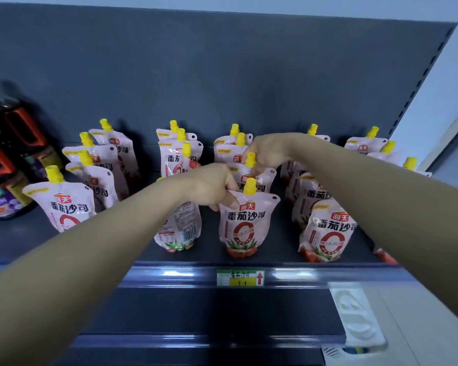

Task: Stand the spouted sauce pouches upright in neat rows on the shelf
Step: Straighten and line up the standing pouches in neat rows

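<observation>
The front tomato sauce pouch (249,223) is pinched at its top corner, just right of the left hand (212,187). The pouch behind (265,180) is pinched beneath the right hand (266,151). Bases should be seated flat and labels squared forward.

The dark grey shelf (212,250) carries white spouted sauce pouches (245,225) with yellow caps, standing upright in five rows running from its front edge to the back. Dark sauce bottles (6,165) stand at its left edge. A price label (240,278) sits on its front edge.
</observation>
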The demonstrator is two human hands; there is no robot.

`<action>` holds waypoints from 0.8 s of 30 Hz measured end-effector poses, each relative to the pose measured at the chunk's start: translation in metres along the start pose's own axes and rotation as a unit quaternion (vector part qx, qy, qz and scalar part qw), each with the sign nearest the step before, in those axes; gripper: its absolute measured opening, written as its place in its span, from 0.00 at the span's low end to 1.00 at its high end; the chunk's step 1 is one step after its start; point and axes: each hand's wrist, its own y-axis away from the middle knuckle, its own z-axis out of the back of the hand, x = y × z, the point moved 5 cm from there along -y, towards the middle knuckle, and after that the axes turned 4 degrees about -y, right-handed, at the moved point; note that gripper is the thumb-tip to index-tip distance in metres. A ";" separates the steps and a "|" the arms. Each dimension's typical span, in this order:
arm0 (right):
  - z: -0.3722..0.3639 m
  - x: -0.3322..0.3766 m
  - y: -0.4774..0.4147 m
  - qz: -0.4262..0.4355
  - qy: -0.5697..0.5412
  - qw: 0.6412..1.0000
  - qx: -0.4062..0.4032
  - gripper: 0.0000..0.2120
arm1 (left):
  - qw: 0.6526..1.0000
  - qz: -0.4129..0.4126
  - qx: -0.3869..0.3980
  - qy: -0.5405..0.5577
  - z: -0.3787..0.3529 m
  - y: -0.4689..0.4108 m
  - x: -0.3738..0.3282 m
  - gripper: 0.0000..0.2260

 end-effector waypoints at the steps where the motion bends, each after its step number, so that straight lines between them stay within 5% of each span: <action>1: 0.000 0.000 0.000 0.004 -0.006 1.000 0.005 0.06 | 1.000 0.002 0.002 0.003 -0.001 -0.001 -0.001 0.10; 3: -0.001 0.000 0.000 0.007 -0.023 1.000 0.014 0.02 | 1.000 0.008 0.006 0.013 -0.003 -0.001 -0.001 0.10; 8: -0.003 0.001 0.000 0.018 -0.066 0.997 0.030 0.13 | 0.998 0.019 0.030 0.050 -0.006 0.003 -0.002 0.07; 24: -0.003 -0.006 0.002 -0.012 -0.069 0.996 0.055 0.11 | 0.997 0.015 0.055 0.060 0.004 0.016 -0.001 0.11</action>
